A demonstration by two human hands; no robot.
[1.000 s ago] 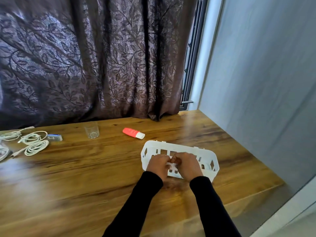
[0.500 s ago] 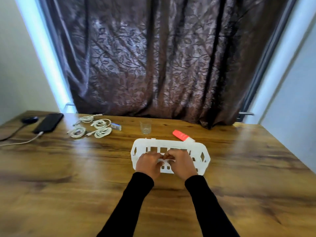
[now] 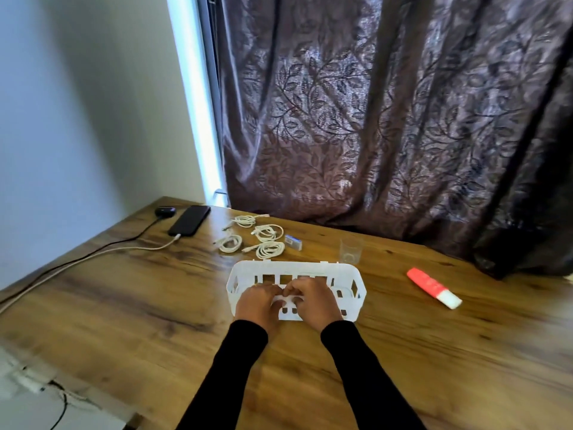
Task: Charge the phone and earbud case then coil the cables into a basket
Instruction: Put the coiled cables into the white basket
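Basket (image 3: 347, 271) near wall hidden by left hand (image 3: 259, 302), right hand (image 3: 313, 302)

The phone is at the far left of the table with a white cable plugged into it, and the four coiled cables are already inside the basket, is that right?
Not quite. The head view shows the four coiled cables lying on the table, beyond the basket, not inside it. The rest stands: the phone is at the far left with a white cable plugged into it.
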